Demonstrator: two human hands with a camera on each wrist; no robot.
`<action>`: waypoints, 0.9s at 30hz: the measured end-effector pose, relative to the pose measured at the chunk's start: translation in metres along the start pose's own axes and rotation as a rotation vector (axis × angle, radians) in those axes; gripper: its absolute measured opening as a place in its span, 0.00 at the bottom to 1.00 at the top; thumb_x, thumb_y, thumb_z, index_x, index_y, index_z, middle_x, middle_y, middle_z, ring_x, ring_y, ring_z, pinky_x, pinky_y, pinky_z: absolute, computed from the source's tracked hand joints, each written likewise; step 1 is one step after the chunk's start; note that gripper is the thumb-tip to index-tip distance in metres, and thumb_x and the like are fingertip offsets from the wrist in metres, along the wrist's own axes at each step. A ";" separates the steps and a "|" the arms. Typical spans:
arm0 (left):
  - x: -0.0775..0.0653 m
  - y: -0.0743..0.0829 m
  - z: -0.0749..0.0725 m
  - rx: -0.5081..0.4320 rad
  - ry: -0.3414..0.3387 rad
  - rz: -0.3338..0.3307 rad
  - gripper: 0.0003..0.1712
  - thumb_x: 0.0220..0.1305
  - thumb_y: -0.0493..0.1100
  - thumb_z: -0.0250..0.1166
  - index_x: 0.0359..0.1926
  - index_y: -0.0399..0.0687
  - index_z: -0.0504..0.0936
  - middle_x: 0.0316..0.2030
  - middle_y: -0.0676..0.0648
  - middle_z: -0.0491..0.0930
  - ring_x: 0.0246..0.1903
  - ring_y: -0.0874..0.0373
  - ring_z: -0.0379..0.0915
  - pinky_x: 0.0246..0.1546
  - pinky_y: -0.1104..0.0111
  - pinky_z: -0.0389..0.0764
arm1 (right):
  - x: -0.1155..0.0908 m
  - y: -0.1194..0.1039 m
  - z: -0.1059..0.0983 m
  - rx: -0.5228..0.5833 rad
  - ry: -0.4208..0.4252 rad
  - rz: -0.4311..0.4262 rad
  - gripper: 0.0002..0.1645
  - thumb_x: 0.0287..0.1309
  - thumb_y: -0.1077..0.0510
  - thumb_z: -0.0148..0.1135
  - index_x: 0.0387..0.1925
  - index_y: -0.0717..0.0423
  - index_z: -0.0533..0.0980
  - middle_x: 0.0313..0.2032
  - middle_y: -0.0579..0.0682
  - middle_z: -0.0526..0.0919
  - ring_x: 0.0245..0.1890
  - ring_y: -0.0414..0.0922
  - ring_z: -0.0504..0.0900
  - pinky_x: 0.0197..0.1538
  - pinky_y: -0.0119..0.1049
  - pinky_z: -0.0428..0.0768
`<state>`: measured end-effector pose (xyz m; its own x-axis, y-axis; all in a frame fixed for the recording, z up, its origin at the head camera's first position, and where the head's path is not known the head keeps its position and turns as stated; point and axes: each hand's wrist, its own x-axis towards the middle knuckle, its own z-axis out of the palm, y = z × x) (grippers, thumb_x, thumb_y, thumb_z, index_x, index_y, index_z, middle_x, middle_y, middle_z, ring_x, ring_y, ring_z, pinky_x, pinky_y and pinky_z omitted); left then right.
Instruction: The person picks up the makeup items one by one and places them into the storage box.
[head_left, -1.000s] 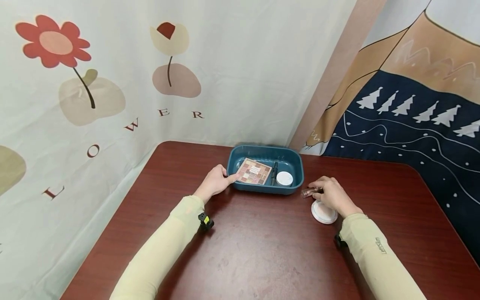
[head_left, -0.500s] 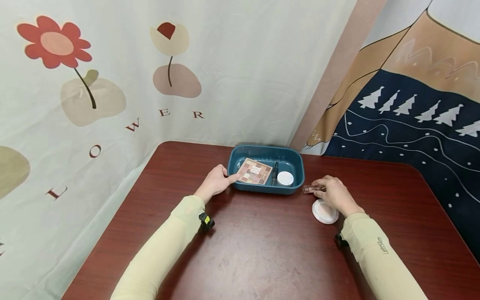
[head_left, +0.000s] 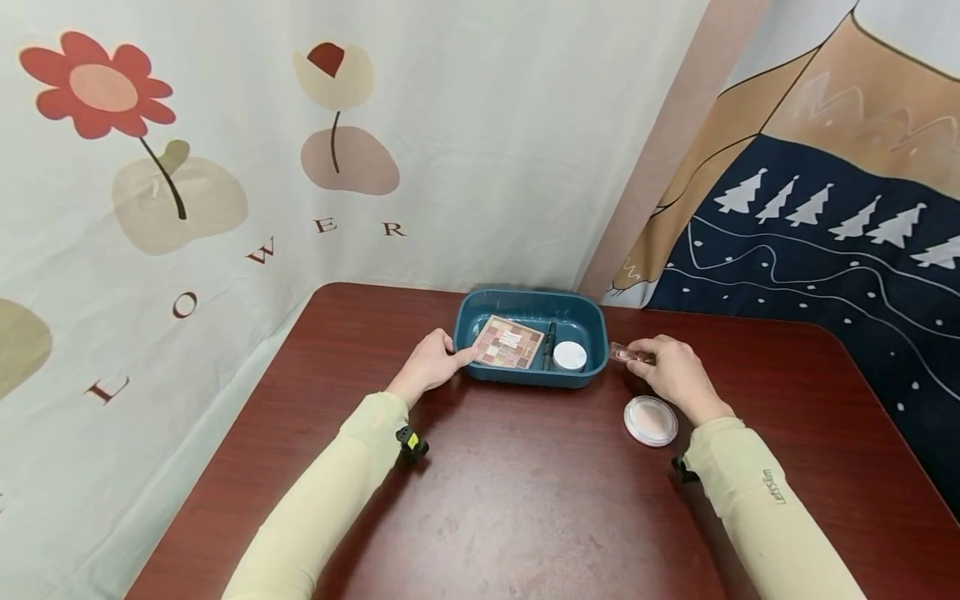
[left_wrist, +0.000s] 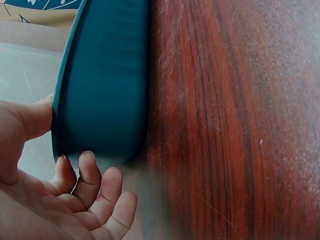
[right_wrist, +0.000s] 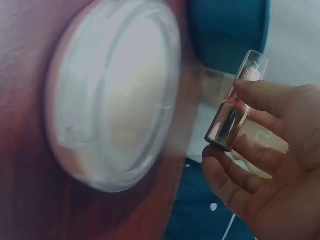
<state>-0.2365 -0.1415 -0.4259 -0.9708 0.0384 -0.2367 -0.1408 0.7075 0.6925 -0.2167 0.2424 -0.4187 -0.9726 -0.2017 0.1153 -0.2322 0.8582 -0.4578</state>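
A teal plastic bin [head_left: 525, 377] stands near the table's back edge. My left hand [head_left: 431, 365] grips its left rim, thumb over the edge and fingers against the outer wall [left_wrist: 105, 85]. In my right hand [head_left: 678, 375] is a small clear tube with a shiny metallic end, which looks like a lipstick [right_wrist: 231, 112], pinched between thumb and fingers. The lipstick's clear end points at the bin's right side. Inside the bin lie an eyeshadow palette [head_left: 509, 342], a dark slim pen-like stick [head_left: 550, 346] and a round white-lidded jar [head_left: 570, 357].
A round compact with a clear lid [head_left: 651, 421] lies on the table just in front of my right hand. Behind the dark red wooden table [head_left: 480, 500] hang printed curtains [head_left: 495, 167].
My right hand has lifted the lipstick and carried it away from the compact, slightly back beside the bin. The left hand keeps its grip on the rim.
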 end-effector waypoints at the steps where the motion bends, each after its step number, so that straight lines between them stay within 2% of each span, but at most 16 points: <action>1: 0.000 -0.001 0.000 0.002 -0.001 0.000 0.27 0.69 0.60 0.68 0.40 0.41 0.69 0.35 0.42 0.71 0.40 0.47 0.69 0.43 0.59 0.70 | 0.000 -0.002 -0.001 -0.010 0.010 -0.001 0.14 0.63 0.61 0.71 0.49 0.62 0.85 0.39 0.60 0.83 0.39 0.56 0.78 0.43 0.54 0.78; 4: 0.001 -0.001 0.000 0.004 0.001 -0.006 0.28 0.69 0.61 0.67 0.40 0.41 0.69 0.36 0.42 0.71 0.41 0.47 0.70 0.43 0.59 0.70 | 0.001 -0.006 -0.004 -0.035 0.048 -0.009 0.13 0.62 0.61 0.71 0.47 0.62 0.85 0.37 0.60 0.82 0.37 0.56 0.78 0.40 0.54 0.77; 9: 0.002 0.000 0.001 0.006 0.006 -0.013 0.28 0.68 0.61 0.67 0.41 0.42 0.68 0.37 0.42 0.70 0.41 0.46 0.69 0.44 0.59 0.70 | 0.002 -0.011 -0.010 -0.021 0.084 0.018 0.14 0.62 0.60 0.71 0.48 0.62 0.85 0.41 0.63 0.81 0.39 0.59 0.79 0.43 0.57 0.78; 14: 0.001 0.000 0.001 0.009 0.004 -0.005 0.28 0.69 0.61 0.67 0.40 0.42 0.68 0.36 0.42 0.69 0.41 0.47 0.69 0.43 0.59 0.70 | 0.006 -0.017 -0.015 -0.024 0.063 0.034 0.16 0.64 0.59 0.70 0.50 0.62 0.84 0.44 0.64 0.80 0.42 0.59 0.78 0.44 0.57 0.78; 22: 0.001 0.001 0.001 0.020 0.013 0.002 0.27 0.69 0.59 0.68 0.41 0.41 0.69 0.36 0.42 0.71 0.42 0.46 0.70 0.44 0.59 0.71 | 0.017 -0.029 -0.016 -0.030 0.043 0.018 0.14 0.65 0.58 0.69 0.49 0.61 0.85 0.41 0.60 0.80 0.40 0.55 0.77 0.40 0.50 0.75; 27: 0.001 0.002 0.001 0.022 0.011 0.000 0.27 0.68 0.59 0.68 0.41 0.41 0.69 0.37 0.42 0.71 0.42 0.46 0.70 0.44 0.59 0.71 | 0.023 -0.035 -0.014 -0.046 0.038 0.006 0.13 0.66 0.58 0.68 0.48 0.60 0.85 0.41 0.59 0.79 0.41 0.55 0.76 0.40 0.49 0.75</action>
<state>-0.2372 -0.1396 -0.4257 -0.9730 0.0307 -0.2289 -0.1365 0.7230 0.6772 -0.2305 0.2140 -0.3879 -0.9729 -0.1791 0.1465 -0.2250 0.8803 -0.4177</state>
